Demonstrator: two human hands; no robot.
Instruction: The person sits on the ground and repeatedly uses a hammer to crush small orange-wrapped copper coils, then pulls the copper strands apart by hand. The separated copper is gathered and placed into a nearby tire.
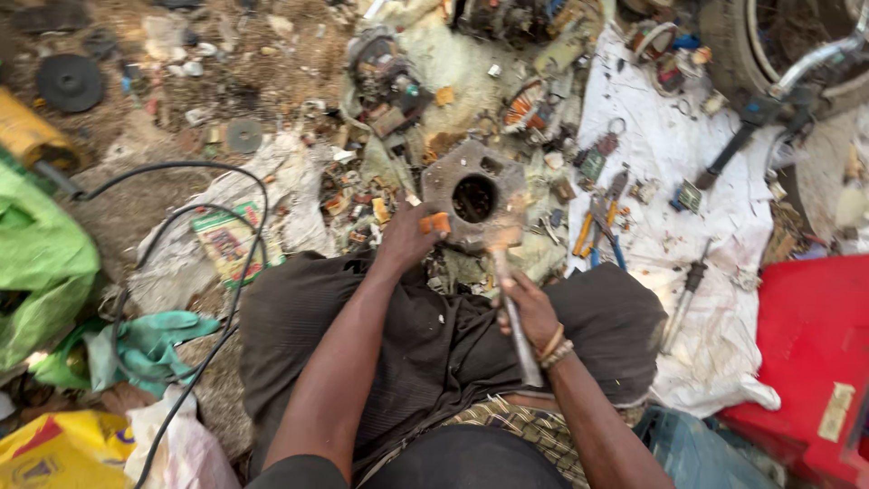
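My left hand (pixel 409 234) pinches a small orange piece (pixel 435 222) against the edge of a square metal plate with a round hole (pixel 473 193), which lies on the ground in front of my knees. My right hand (pixel 528 308) grips the handle of a hammer (pixel 512 312). Its head is blurred at the plate's near edge, just right of the orange piece. A beaded bracelet sits on my right wrist. My dark trousers fill the bottom middle.
Pliers with orange and blue handles (pixel 597 217) and a screwdriver (pixel 683 290) lie on a white cloth (pixel 715 226) at right. A red box (pixel 810 353) stands at far right. Black cable (pixel 226 263), green gloves (pixel 154 340) and scrap parts lie at left.
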